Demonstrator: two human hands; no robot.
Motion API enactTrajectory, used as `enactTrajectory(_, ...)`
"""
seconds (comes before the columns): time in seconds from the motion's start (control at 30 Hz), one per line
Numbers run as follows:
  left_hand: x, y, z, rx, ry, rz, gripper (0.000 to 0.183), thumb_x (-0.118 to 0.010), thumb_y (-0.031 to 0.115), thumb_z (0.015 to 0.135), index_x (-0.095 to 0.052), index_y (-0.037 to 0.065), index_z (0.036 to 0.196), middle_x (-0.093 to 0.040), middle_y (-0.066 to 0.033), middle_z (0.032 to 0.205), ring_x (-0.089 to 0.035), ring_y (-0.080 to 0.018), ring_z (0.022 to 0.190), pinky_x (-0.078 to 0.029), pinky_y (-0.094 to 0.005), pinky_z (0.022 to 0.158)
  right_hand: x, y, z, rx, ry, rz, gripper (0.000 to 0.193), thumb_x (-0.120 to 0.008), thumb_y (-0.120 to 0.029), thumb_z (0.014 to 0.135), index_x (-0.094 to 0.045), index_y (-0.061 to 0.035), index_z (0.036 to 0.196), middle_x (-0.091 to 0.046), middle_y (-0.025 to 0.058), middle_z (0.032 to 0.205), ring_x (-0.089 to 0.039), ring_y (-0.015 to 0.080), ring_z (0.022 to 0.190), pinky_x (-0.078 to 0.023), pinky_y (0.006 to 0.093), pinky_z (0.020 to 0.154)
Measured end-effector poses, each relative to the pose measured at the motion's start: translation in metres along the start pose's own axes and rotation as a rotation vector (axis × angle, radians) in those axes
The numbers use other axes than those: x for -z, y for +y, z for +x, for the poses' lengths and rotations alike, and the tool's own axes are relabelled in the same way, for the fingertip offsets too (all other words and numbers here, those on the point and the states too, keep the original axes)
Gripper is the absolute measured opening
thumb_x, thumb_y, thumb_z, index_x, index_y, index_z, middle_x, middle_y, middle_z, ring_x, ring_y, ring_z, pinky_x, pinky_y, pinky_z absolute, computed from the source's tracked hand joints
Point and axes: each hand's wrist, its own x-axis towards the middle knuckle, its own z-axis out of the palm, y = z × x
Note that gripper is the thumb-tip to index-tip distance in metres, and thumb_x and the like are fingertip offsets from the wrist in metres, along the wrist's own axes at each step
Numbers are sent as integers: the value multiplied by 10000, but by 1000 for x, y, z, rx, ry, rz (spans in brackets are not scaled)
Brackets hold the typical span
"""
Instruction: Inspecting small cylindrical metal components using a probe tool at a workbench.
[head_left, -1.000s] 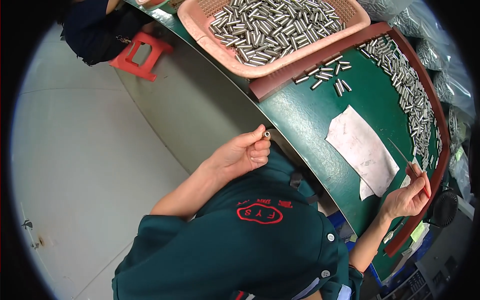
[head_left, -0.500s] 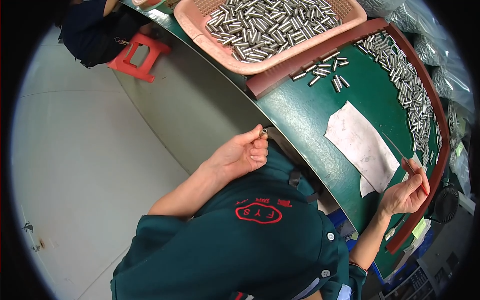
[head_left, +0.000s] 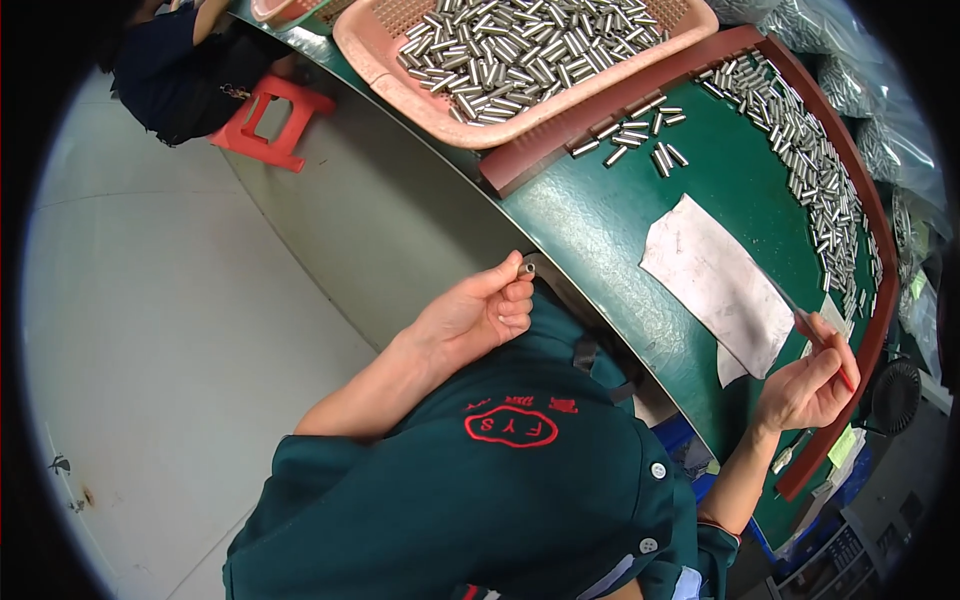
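In front of my body, over the table's near edge, my left hand (head_left: 478, 308) is closed, pinching a small silver metal tube (head_left: 527, 270) between thumb and forefinger. Its open end points away from the fingers. Over the right part of the table, my right hand (head_left: 812, 385) is wrapped round a thin pointed tool with a red handle (head_left: 846, 379); its slim shaft reaches toward a stained white cloth (head_left: 715, 290). The exact kind of tool cannot be made out. The cloth lies on the green tabletop (head_left: 590, 240) between my hands.
A pink basket (head_left: 420, 112) heaped with metal tubes stands at the far side. Several loose tubes (head_left: 630, 135) lie beside it. Many more tubes (head_left: 815, 180) line the brown raised edging (head_left: 868, 350) at right. Another person (head_left: 165, 70) sits by a red stool (head_left: 270, 120).
The view has shifted slightly, so the table and basket appear a little further left. The tube in my left hand is turned slightly. Both hands keep their hold.
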Motion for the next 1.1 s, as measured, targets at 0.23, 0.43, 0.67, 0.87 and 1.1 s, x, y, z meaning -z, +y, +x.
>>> enactTrajectory(0.23, -56, -3, -5, 80, -223, 101, 230, -412, 277, 932, -438, 82, 814, -342, 36, 649, -299, -48, 540, -300, -183, 525, -31, -54, 3, 156, -448, 322, 151, -460, -100, 889, -418, 4, 989, -596, 230, 853, -632, 340, 729, -539, 404, 602)
enactTrajectory(0.43, -69, -18, 14, 129, -222, 151, 228, -426, 273, 927, -447, 69, 827, -367, 31, 652, -311, -49, 550, -309, -185, 530, -48, -57, 4, 239, -367, 253, 131, -514, -46, 847, -454, 20, 942, -616, 206, 785, -641, 294, 668, -523, 321, 528)
enactTrajectory(0.67, -65, -21, 16, 132, -224, 111, 221, -446, 262, 921, -464, 53, 849, -370, 29, 647, -313, -49, 551, -311, -182, 528, -44, -58, 1, 217, -344, 232, 124, -524, -20, 830, -458, 20, 927, -617, 203, 781, -635, 272, 646, -510, 300, 511)
enactTrajectory(0.87, -70, -22, 14, 77, -200, 201, 219, -450, 256, 920, -469, 54, 838, -374, 30, 649, -312, -49, 551, -312, -181, 527, -43, -58, 1, 203, -389, 207, 140, -540, -9, 816, -469, 21, 933, -618, 196, 781, -630, 253, 644, -496, 292, 501)
enactTrajectory(1.1, -69, -25, 18, 59, -157, 188, 203, -465, 239, 914, -470, 52, 835, -363, 28, 645, -308, -49, 553, -308, -179, 522, -32, -60, 5, 253, -286, 150, 120, -510, 11, 826, -488, 33, 942, -619, 198, 793, -639, 290, 701, -534, 346, 588)
